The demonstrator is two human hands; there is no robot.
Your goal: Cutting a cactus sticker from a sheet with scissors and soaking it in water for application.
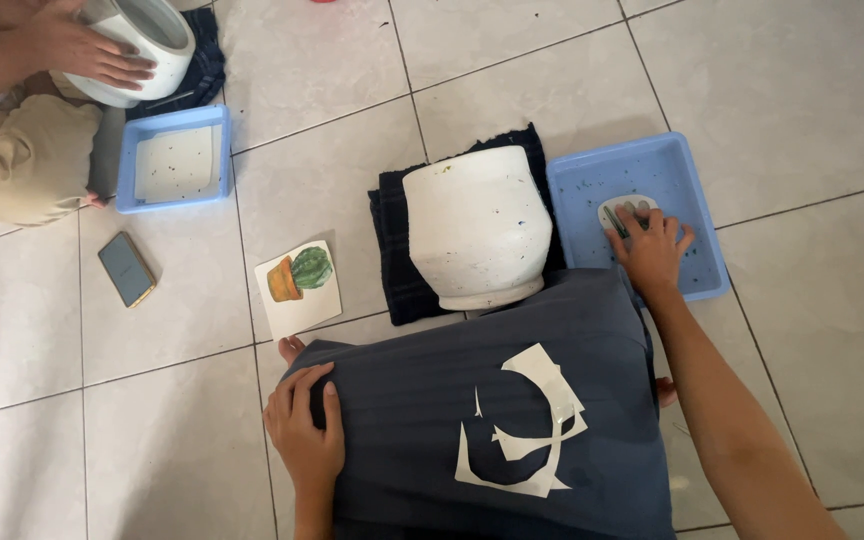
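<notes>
close to me, over my lap, a dark blue cloth [472, 440] lies spread, with white paper cut-outs [522, 425] resting on it. my left hand [304, 435] lies flat on the cloth's left edge, fingers together and thumb apart, gripping nothing. a toe [292, 347] peeks out just above that edge.

further out, a white pot [477, 235] lies tipped on a dark folded towel [392, 250], its base toward me, touching the cloth's far edge. left of it, on bare tile, sits a square card with a cactus picture [298, 288], apart from the towel, and beyond that a phone [126, 268], with open floor [152, 420] all around them.

right of the pot, my right hand [652, 250] reaches into a light blue tray [687, 170], fingers slightly spread and pressing down on a pale oval piece [617, 212]; my fingers cover most of it, so what it is stays unclear. the tray's near left corner is hidden under the cloth.

farthest off, at the top left, another person's hand [82, 45] rests on a second white pot [152, 45], cut off by the frame, above a second blue tray [174, 157].
</notes>
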